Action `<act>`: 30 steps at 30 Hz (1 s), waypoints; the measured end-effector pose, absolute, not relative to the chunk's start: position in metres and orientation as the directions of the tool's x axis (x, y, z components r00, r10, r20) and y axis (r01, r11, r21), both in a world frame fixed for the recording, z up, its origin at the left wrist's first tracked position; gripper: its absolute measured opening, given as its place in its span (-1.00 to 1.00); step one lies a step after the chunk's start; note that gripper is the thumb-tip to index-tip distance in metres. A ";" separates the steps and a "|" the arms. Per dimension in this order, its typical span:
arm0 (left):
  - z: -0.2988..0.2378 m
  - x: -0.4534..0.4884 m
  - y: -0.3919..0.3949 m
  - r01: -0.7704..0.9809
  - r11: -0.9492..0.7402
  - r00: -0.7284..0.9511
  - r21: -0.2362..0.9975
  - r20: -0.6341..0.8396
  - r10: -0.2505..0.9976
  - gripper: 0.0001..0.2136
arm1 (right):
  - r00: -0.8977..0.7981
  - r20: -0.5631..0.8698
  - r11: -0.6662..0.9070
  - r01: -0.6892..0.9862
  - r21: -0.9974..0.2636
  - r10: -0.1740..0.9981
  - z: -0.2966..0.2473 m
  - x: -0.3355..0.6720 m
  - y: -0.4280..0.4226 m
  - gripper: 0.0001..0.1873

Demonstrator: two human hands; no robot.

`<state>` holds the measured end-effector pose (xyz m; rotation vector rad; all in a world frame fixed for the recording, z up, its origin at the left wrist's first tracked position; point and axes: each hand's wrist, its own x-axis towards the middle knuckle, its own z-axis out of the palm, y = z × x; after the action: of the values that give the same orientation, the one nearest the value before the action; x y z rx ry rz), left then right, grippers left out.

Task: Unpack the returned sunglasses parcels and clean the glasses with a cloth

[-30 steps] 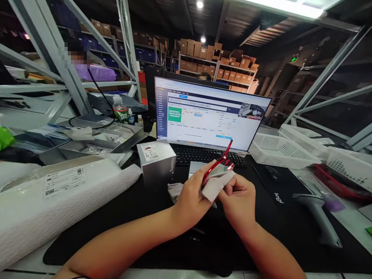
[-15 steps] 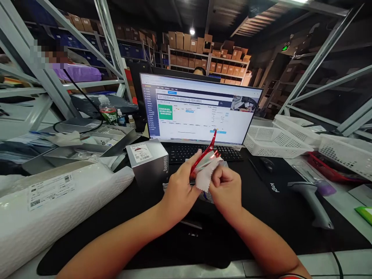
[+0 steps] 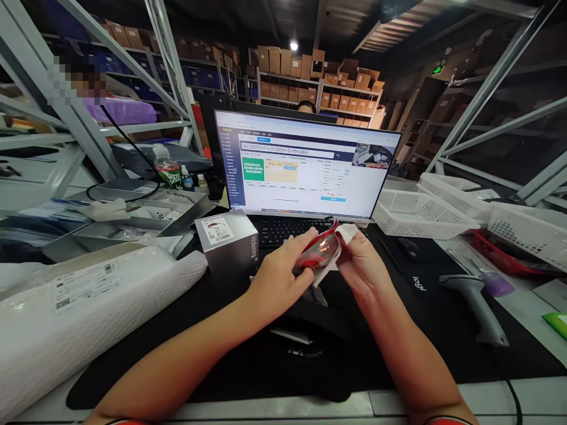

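My left hand (image 3: pixel 283 268) is closed round one side of a pair of red sunglasses (image 3: pixel 319 251) with a shiny lens, held above the desk mat. A small white cleaning cloth (image 3: pixel 346 234) with a zigzag edge is pinched in my right hand (image 3: pixel 364 262) and laps over the other end of the lens. Part of the cloth hangs below the glasses. Under my hands lie a black case-like thing (image 3: pixel 305 336) and a crumpled clear bag, partly hidden. Left of my hands stands a silver-grey box (image 3: pixel 228 242) with a glasses picture on its label.
A monitor (image 3: pixel 305 171) and keyboard (image 3: pixel 283 230) stand ahead. A barcode scanner (image 3: pixel 476 304), mouse (image 3: pixel 407 249) and white baskets (image 3: pixel 420 215) are at the right. A padded white parcel (image 3: pixel 110 301) and a bottle (image 3: pixel 167 168) are at the left. A person is behind the rack.
The sunglasses have turned so the lens faces me more. My right hand has shifted right and up and opened out from a fist-like grip, bringing the cloth to the lens's far end.
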<state>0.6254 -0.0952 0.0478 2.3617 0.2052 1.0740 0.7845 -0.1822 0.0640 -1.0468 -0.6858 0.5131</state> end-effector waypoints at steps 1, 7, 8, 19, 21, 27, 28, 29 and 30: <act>0.053 0.621 -0.089 -0.075 -0.838 0.678 0.540 0.644 0.354 -0.40 | 0.707 0.277 0.433 -0.046 -0.900 0.651 0.064 0.791 -0.183 -0.61; 0.087 0.597 -0.066 -0.144 -0.838 0.857 0.526 0.490 0.160 -0.38 | 0.710 0.595 0.293 0.518 -0.804 0.378 0.077 0.810 -0.223 -0.79; 0.089 0.596 -0.065 -0.172 -0.842 0.884 0.511 0.458 0.097 -0.38 | 0.642 0.651 0.240 0.612 -0.753 0.406 0.079 0.807 -0.230 -0.85; 0.070 0.605 -0.069 -0.068 -0.944 0.742 0.324 0.649 0.170 -0.60 | 0.414 0.411 0.140 0.546 -0.826 0.812 0.087 0.801 -0.248 -0.79; 0.070 0.604 -0.069 -0.082 -0.953 0.744 0.292 0.654 0.137 -0.59 | 0.525 0.460 0.155 0.524 -0.838 0.716 0.087 0.804 -0.251 -0.71; 0.070 0.607 -0.072 -0.114 -0.964 0.750 0.239 0.658 0.075 -0.61 | 0.583 0.735 -0.222 0.812 -0.539 0.347 0.082 0.791 -0.246 -0.77; 0.070 0.607 -0.072 -0.102 -0.968 0.746 0.228 0.661 0.077 -0.61 | 0.529 0.731 -0.195 0.846 -0.497 0.432 0.081 0.786 -0.245 -0.84; 0.070 0.607 -0.072 -0.088 -0.972 0.742 0.217 0.666 0.081 -0.61 | 0.454 0.693 -0.123 0.873 -0.472 0.561 0.082 0.780 -0.246 -0.90; 0.069 0.607 -0.072 -0.074 -0.976 0.737 0.205 0.671 0.085 -0.61 | 0.355 0.623 -0.033 0.884 -0.466 0.697 0.083 0.775 -0.248 -0.95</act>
<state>0.6072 -0.0716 0.0694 2.7208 0.0092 1.0669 0.7753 -0.2477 0.0829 -1.7821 -1.3976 -0.2824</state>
